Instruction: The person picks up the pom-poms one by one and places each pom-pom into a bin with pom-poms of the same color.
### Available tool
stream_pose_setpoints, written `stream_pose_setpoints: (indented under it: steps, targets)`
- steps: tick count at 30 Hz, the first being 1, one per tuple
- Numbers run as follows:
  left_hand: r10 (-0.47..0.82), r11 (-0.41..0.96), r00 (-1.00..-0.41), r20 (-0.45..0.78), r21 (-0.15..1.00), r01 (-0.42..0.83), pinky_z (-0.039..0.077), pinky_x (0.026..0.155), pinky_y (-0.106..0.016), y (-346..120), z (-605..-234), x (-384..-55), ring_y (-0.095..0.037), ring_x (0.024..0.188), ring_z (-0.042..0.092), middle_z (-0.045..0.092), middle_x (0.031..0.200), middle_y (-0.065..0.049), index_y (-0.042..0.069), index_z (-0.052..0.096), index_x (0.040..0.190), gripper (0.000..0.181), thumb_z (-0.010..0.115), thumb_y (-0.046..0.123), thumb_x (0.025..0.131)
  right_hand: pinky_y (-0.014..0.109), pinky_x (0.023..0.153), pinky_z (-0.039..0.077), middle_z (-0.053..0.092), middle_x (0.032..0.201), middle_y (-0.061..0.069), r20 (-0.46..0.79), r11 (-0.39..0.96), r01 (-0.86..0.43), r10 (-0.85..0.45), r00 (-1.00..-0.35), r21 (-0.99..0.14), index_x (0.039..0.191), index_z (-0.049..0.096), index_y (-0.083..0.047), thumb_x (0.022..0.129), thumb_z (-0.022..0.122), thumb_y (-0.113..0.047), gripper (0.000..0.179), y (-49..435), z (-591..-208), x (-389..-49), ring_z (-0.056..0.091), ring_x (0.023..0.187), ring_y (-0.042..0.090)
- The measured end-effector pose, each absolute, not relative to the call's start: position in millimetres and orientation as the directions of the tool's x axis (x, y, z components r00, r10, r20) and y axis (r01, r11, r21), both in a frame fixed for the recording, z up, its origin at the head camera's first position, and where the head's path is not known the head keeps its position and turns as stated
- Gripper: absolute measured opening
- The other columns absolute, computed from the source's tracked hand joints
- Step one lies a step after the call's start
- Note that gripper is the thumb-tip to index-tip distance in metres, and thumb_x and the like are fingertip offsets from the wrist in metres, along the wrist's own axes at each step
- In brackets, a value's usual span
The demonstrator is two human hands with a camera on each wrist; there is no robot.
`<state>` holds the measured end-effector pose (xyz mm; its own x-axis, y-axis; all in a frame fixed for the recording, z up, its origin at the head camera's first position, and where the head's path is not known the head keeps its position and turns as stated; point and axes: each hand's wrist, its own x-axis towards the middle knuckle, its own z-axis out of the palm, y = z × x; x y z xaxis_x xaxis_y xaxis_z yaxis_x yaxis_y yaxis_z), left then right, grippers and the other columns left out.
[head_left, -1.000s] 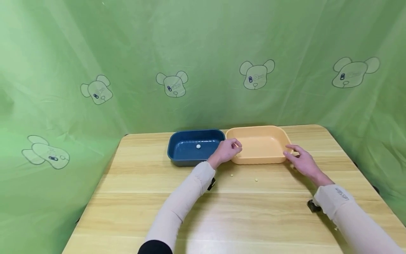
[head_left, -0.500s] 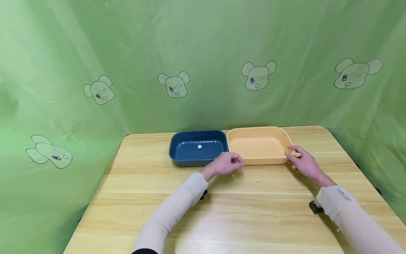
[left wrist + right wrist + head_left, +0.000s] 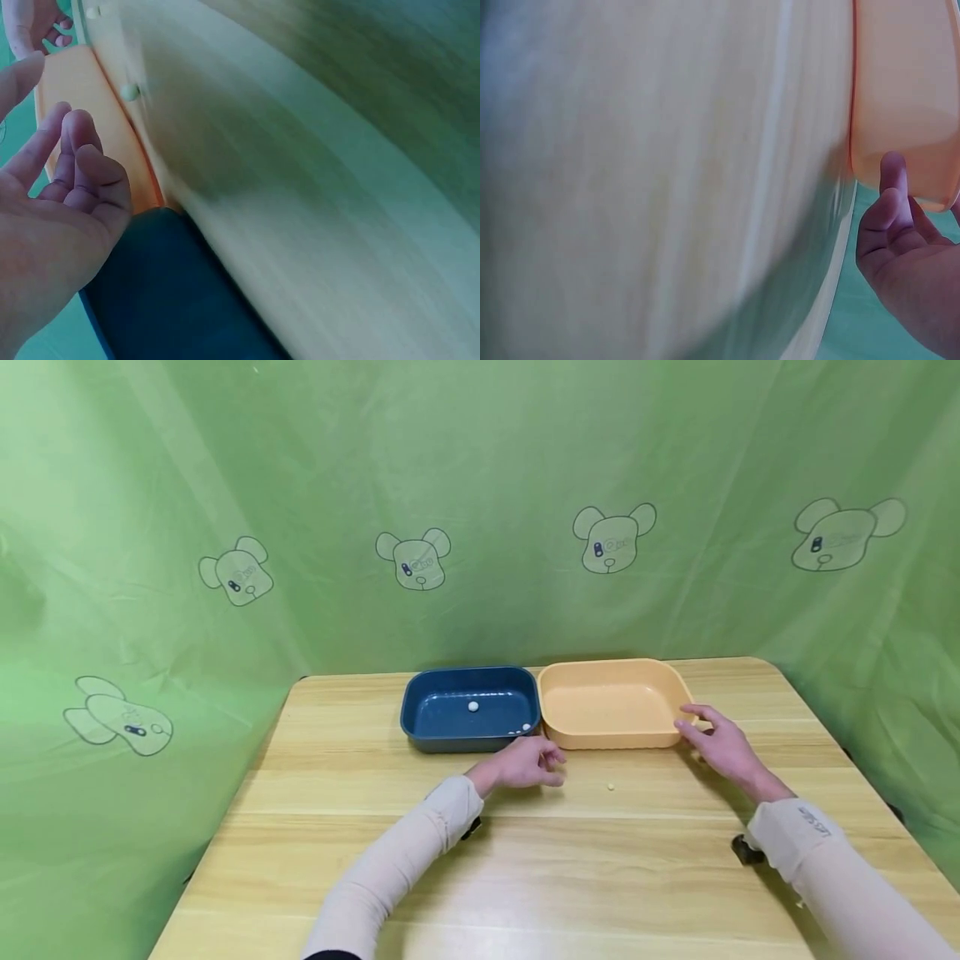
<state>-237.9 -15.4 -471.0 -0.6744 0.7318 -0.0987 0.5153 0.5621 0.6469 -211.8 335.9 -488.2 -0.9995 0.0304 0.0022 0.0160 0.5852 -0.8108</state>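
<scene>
My left hand (image 3: 522, 763) hovers in front of the place where the trays meet, thumb apart from its loosely bent fingers. Nothing shows between them. A small pale ball (image 3: 130, 92) lies on the table just past its fingertips in the left wrist view; the hand hides it from the head view. Around the near right corner of the orange tray (image 3: 607, 741), my right hand (image 3: 723, 750) holds the rim. In the right wrist view, one finger (image 3: 893, 172) overlaps the tray's outer side. The blue tray (image 3: 450, 745) contains a white ball (image 3: 473, 707) and smaller white pieces (image 3: 526, 727) near its front right corner.
Another small pale ball (image 3: 611, 787) sits on the wooden table (image 3: 570, 877) in front of the orange tray. Both trays stand side by side near the table's back edge. Behind them hangs a green curtain (image 3: 510, 602) with printed bear heads.
My left hand has moved from above the trays' junction toward me and down, and its thumb and fingers have spread apart. White pieces in the blue tray's front corner have come into sight. My right hand stays put.
</scene>
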Motion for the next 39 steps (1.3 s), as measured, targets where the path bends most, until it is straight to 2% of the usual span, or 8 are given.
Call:
stream_pose_setpoints:
  steps: [6,13,23,28,39]
  targets:
    - [0.732,0.613,-0.675,-0.092,0.520,0.595,0.042,0.076,-0.013,-16.9,-478.1,-240.2,-0.005,0.083,0.053,0.062,0.092,0.002,0.011,0.068,0.104,0.027,0.077,0.016,0.079,0.032,0.054,0.052,0.060,0.099,0.028,0.004,0.574,0.013,0.029,-1.000,-0.819,0.141,0.038,0.000,0.095,0.051,-0.044,0.065,336.6,-489.4,-212.5,0.062,0.071,0.021]
    - [0.708,0.666,-0.692,-0.139,0.458,0.589,0.042,0.075,-0.013,-17.2,-483.4,-242.8,-0.005,0.082,0.052,0.061,0.090,0.004,0.012,0.067,0.103,0.027,0.077,0.017,0.078,0.032,0.053,0.051,0.060,0.098,0.029,0.011,0.568,0.007,0.027,-1.000,-0.823,0.141,0.038,0.000,0.096,0.051,-0.043,0.064,337.1,-489.8,-212.4,0.061,0.069,0.021]
    - [0.683,0.702,-0.705,-0.192,0.441,0.560,0.041,0.072,-0.014,-15.1,-483.8,-243.6,-0.004,0.079,0.052,0.059,0.085,0.006,0.014,0.067,0.100,0.020,0.074,0.017,0.082,0.033,0.052,0.051,0.062,0.096,0.028,0.018,0.574,0.005,0.034,-0.999,-0.819,0.140,0.039,-0.001,0.095,0.051,-0.044,0.064,337.1,-490.8,-212.7,0.061,0.069,0.021]
    - [0.675,0.708,-0.715,-0.182,0.433,0.558,0.041,0.070,-0.014,-12.7,-484.1,-244.1,-0.004,0.077,0.051,0.059,0.083,0.007,0.015,0.067,0.096,0.016,0.073,0.017,0.082,0.033,0.052,0.051,0.062,0.096,0.028,0.025,0.573,-0.002,0.033,-0.999,-0.820,0.140,0.039,0.000,0.096,0.051,-0.043,0.063,337.4,-491.2,-212.6,0.062,0.069,0.021]
    - [0.703,0.682,-0.697,-0.140,0.411,0.605,0.040,0.066,-0.012,-10.5,-487.6,-243.2,-0.001,0.072,0.051,0.057,0.075,0.011,0.017,0.068,0.087,0.006,0.072,0.018,0.083,0.033,0.053,0.052,0.060,0.100,0.029,0.005,0.575,0.015,0.033,-0.999,-0.818,0.141,0.037,-0.001,0.096,0.050,-0.044,0.064,336.2,-490.1,-211.4,0.062,0.071,0.022]
